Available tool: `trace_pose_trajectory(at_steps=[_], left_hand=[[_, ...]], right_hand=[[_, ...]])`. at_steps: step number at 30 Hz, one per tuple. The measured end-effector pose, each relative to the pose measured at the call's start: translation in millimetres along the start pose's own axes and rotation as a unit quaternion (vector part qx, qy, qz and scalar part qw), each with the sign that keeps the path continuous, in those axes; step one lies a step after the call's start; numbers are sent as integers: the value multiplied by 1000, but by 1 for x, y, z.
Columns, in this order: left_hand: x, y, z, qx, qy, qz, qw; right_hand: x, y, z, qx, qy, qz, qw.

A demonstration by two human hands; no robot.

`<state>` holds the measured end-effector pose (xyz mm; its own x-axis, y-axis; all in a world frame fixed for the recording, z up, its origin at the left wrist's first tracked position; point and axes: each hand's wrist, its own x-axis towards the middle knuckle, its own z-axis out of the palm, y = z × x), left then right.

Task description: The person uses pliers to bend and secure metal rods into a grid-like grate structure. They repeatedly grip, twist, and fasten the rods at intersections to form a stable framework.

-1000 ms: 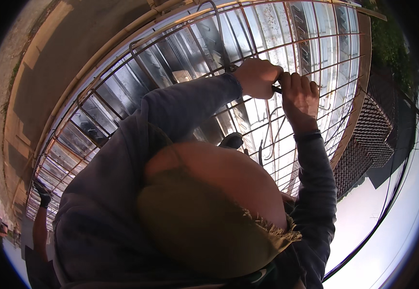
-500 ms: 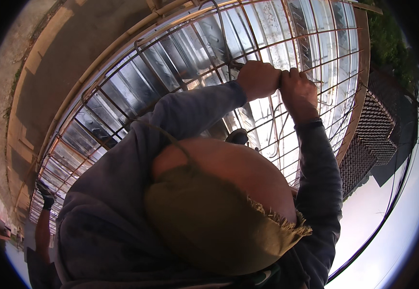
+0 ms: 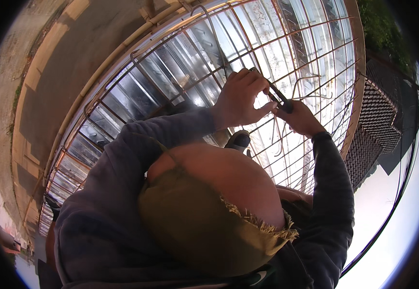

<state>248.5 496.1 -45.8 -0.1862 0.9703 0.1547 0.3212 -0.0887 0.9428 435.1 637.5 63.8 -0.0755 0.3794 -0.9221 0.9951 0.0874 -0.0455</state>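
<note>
My right hand (image 3: 303, 119) is closed around the end of a dark rod-shaped tool (image 3: 279, 93); its exact kind does not show. The tool slants up and left toward my left hand (image 3: 239, 99). That hand is curved, with its thumb apart from its fingers and a gap between them. Its fingertips are close to the tool, but I cannot tell whether they touch it. Both hands are above a grid of thin steel reinforcing bars (image 3: 270, 45) lying over shiny corrugated metal sheets (image 3: 166, 77).
A dark shoe (image 3: 239, 140) stands on the sheets below my hands. Bent bar ends (image 3: 204, 9) stick up along the left edge, beside a long pole-like rail (image 3: 104, 61). Beyond the right edge board (image 3: 359, 62) are tiled roofs (image 3: 371, 115) and black cables (image 3: 397, 192).
My left hand has separated from the right and loosened from a fist to a curved shape. My right hand has moved down, and the dark tool now shows between them.
</note>
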Motion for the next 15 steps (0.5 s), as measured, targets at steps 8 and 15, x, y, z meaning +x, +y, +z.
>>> trace_pose_trajectory(at_steps=[8, 15], left_hand=[[28, -8, -2, -671, 54, -431, 601], [68, -18, -17, -681, 16, -391, 619]], right_hand=[[-26, -49, 15, 372, -63, -101, 920], [-7, -41, -14, 342, -30, -129, 930]])
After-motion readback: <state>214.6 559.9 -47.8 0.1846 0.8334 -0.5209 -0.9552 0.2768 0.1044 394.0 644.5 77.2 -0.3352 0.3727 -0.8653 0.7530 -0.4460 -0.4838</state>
